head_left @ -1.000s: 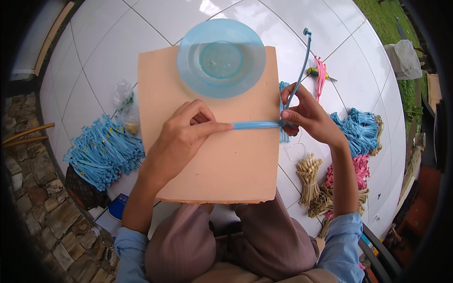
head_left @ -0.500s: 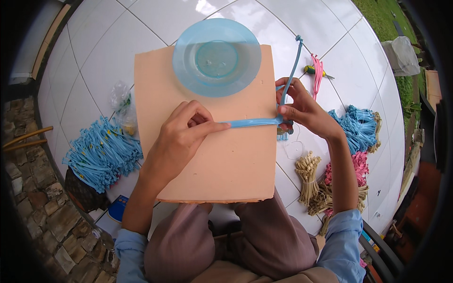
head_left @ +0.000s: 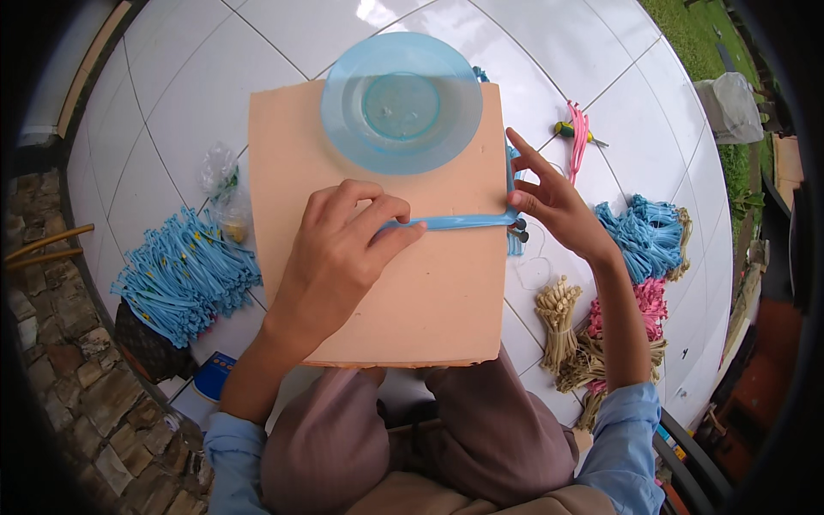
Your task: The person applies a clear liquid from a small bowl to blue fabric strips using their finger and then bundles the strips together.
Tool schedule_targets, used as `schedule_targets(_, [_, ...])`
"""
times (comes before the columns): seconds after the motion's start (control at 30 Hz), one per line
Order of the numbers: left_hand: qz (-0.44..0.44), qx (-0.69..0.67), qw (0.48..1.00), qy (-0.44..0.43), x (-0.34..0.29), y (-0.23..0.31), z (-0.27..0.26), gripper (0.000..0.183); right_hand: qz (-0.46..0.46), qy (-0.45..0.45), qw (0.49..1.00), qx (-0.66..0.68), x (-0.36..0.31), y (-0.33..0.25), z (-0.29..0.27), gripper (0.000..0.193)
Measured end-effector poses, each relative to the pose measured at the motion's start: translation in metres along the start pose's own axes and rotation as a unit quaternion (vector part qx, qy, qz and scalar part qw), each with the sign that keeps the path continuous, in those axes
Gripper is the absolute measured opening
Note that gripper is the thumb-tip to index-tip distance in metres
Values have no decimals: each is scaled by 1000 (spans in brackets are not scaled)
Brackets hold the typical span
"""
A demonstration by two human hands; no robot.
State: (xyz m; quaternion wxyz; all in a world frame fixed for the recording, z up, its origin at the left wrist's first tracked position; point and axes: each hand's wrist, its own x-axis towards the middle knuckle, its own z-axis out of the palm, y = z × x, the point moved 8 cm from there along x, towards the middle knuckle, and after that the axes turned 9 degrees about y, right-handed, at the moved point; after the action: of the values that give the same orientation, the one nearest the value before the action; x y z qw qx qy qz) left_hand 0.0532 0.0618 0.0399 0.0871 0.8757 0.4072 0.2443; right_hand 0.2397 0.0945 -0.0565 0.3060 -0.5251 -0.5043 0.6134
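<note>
A flat light-blue strip [head_left: 468, 222] runs across the peach-coloured board [head_left: 395, 300] to its right edge, where it bends away from me. My left hand [head_left: 339, 257] pinches the strip near the board's middle between thumb and fingers. At the right edge, my right hand [head_left: 558, 210] has its fingers apart, the index finger stretched out and the thumb close by the bend. Whether that thumb touches the strip I cannot tell. Small dark round pieces [head_left: 520, 230] sit just below the bend. A translucent blue bowl [head_left: 401, 154] stands on the board's far part.
Piled blue strips [head_left: 184, 275] lie on the left, beside a clear plastic bag [head_left: 227, 202]. To the right are blue bundles [head_left: 644, 240], beige bundles [head_left: 560, 326], pink bundles [head_left: 652, 309] and pink strips [head_left: 578, 142] over a green-handled screwdriver [head_left: 564, 129]. White tiles [head_left: 215, 77] surround the board.
My right hand has let go of the strip's upright length and spread its fingers. That length no longer stands up beside the hand. My left hand has shifted slightly right along the strip.
</note>
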Motion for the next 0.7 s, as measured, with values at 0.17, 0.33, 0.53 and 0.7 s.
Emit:
schedule_targets(0.17, [54, 92, 994, -16, -7, 19, 8, 36, -143, 105, 974, -140, -9, -27, -1, 80])
schedule_targets(0.33, [48, 69, 995, -54, -5, 16, 13, 43, -352, 161, 854, -348, -30, -59, 13, 65])
schedule_targets(0.53, [59, 32, 997, -23, -6, 8, 18, 45, -492, 97, 736, -456, -49, -59, 33, 36])
schedule_targets(0.7, [57, -28, 998, -1, -4, 3, 17, 44, -466, 41, 798, -380, -44, -54, 34, 49])
